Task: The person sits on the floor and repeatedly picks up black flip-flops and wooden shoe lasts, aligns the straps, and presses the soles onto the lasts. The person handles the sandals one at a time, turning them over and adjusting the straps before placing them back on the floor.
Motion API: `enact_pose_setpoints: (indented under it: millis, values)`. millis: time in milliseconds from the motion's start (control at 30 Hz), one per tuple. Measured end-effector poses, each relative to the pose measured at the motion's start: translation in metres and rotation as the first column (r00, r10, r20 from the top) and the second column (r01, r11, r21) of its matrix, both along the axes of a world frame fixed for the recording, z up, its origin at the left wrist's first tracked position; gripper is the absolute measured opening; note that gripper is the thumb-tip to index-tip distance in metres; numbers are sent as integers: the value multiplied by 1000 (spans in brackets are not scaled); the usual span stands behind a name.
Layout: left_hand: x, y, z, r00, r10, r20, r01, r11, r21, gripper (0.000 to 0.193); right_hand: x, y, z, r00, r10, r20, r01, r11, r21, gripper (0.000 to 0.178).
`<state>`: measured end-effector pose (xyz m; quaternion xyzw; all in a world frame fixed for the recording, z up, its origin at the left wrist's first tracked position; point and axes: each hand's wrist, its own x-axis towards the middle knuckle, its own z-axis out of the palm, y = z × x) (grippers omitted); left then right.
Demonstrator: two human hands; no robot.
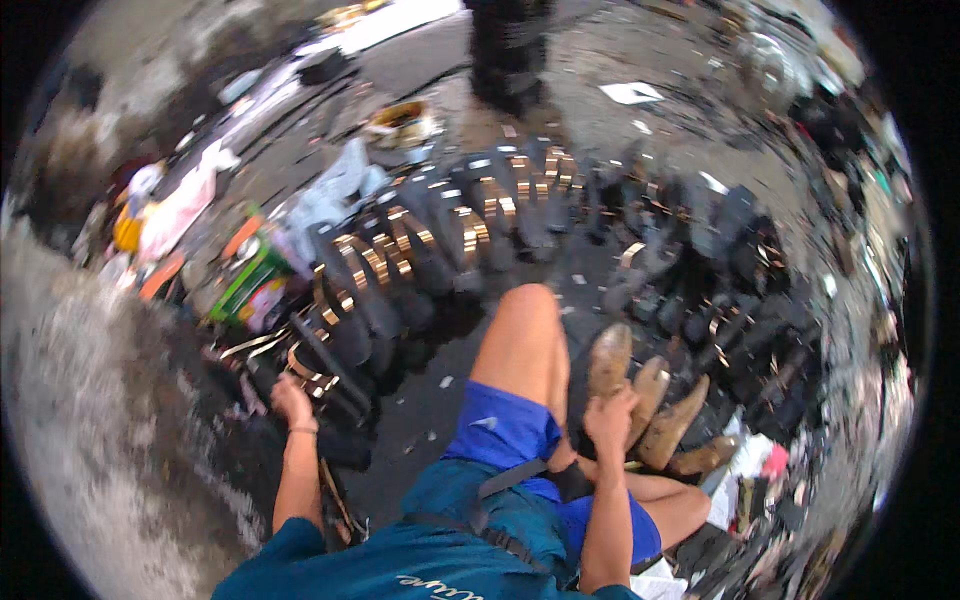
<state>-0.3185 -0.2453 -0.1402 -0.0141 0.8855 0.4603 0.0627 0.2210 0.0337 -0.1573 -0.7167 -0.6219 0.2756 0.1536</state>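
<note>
My right hand (610, 418) is closed around the near end of a worn brown shoe last (610, 358), whose broad toe points away from me. More brown lasts (674, 424) lie side by side just to its right. On the left, my left hand (292, 402) reaches to the near end of a curved row of black sandals with shiny gold straps (404, 240). Its fingers are curled next to the nearest sandal (318, 380); blur hides what is in them.
A green tub (246, 288) stands beyond my left hand, beside a pale blue cloth (338, 195). Dark footwear (735, 235) crowds the right side. Papers and scraps (745, 470) litter the floor at lower right. A dark post (508, 50) rises at the back.
</note>
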Motion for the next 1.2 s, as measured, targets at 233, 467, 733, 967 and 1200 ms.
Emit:
enact_pose_setpoints:
  millis: [233,467,733,967,1200]
  values:
    - [223,288,111,559,-725,-402,808,586,65,31,-10,38,-16,986,-55,155,34,991,132,63]
    - [306,585,-15,91,-863,-496,956,215,-201,53,-29,43,-5,990,-104,93,90,986,143,54]
    - [339,714,-72,408,-911,-64,654,340,-675,49,-19,46,-10,987,-120,103,103,983,155,54]
    - [334,740,-53,446,-894,49,674,299,-676,52,-16,49,-5,990,-139,38,136,987,84,55]
    - [314,716,-29,507,-814,-282,792,569,-220,51,-16,48,-7,993,-114,19,110,979,169,56]
